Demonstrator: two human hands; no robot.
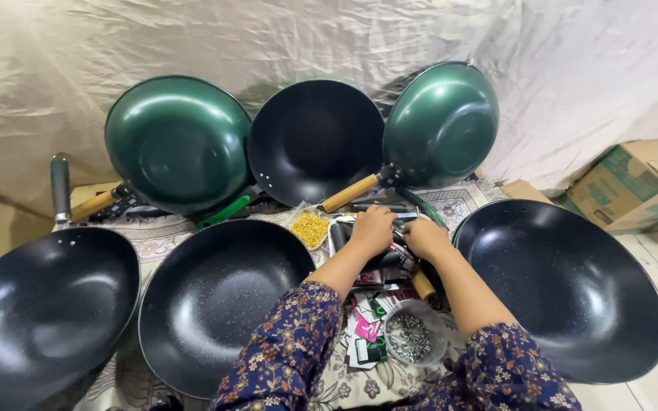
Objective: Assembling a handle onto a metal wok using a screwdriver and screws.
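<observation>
- Left hand point(373, 228) rests knuckles-up, fingers curled down onto a pile of dark handles point(390, 207); whether it actually grips one I cannot tell.
- Right hand point(423, 236) lies just beside it, fingers bent onto the same pile; its grip is hidden too.
- The pile sits on a patterned cloth point(163, 234), between two black woks: the middle wok point(218, 301) to the left and the right wok point(565, 285).
- A wooden handle point(423, 285) pokes out under the right wrist.
- A dish of yellow bits point(310, 227) stands near the left hand.
- A clear cup of screws point(410, 335) sits between the forearms, on loose printed cards point(367, 329).
- Behind, two green woks point(179, 142) and a black one point(315, 139) lean against a pale sheet.
</observation>
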